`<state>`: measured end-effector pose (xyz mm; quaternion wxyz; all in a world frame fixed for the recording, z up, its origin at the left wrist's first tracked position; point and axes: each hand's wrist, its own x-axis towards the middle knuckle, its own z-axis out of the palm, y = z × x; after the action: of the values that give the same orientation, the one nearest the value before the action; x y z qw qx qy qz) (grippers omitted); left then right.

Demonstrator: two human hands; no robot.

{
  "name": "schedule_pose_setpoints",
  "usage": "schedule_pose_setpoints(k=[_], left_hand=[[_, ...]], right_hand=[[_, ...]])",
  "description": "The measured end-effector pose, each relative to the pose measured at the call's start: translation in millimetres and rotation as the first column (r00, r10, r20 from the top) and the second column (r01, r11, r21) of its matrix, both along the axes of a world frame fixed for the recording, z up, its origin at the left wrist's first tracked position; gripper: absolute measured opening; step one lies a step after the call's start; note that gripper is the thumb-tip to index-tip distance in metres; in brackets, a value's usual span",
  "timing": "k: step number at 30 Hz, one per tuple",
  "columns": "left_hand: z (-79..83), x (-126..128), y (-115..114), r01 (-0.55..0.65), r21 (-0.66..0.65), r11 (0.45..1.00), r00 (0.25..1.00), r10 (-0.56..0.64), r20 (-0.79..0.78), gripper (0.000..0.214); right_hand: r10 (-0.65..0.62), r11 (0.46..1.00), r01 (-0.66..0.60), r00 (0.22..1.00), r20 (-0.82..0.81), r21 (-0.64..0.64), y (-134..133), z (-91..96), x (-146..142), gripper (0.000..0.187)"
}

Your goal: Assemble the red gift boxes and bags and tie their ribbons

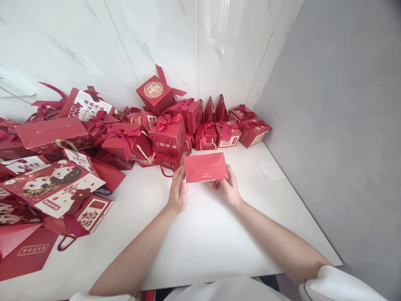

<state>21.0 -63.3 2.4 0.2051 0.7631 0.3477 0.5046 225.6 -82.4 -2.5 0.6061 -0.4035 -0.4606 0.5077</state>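
Observation:
Between my two hands is a red gift box (206, 167), held above the white table with a folded-flap face turned toward me. Small gold print runs along the lower part of that face. My left hand (178, 193) grips its left side, thumb near the lower left corner. On the other side, my right hand (230, 186) is closed on the right edge, some fingers curled beneath. The far side of the box is hidden. Just behind it stand red boxes with ribbon bows (169, 131).
A heap of red gift boxes and bags (53, 179) covers the table's left side. More ribboned boxes (255, 131) line the marble-patterned wall (156, 37). A small white paper (272, 170) lies at right on the white table (216, 246); a grey wall (344, 125) stands beyond.

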Motion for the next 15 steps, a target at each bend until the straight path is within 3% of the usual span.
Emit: schedule_pose_setpoints(k=[7, 15], left_hand=[[-0.9, 0.2, -1.4, -0.01, -0.061, 0.998, 1.0, 0.011, 0.006, 0.054], [0.9, 0.6, -1.2, -0.004, -0.015, 1.0, 1.0, 0.004, -0.03, 0.052]], right_hand=[[0.002, 1.0, -0.002, 1.0, -0.005, -0.017, 0.3, 0.8, -0.3, 0.049], [0.0, 1.0, 0.0, 1.0, -0.01, -0.004, 0.4, -0.8, 0.0, 0.045]])
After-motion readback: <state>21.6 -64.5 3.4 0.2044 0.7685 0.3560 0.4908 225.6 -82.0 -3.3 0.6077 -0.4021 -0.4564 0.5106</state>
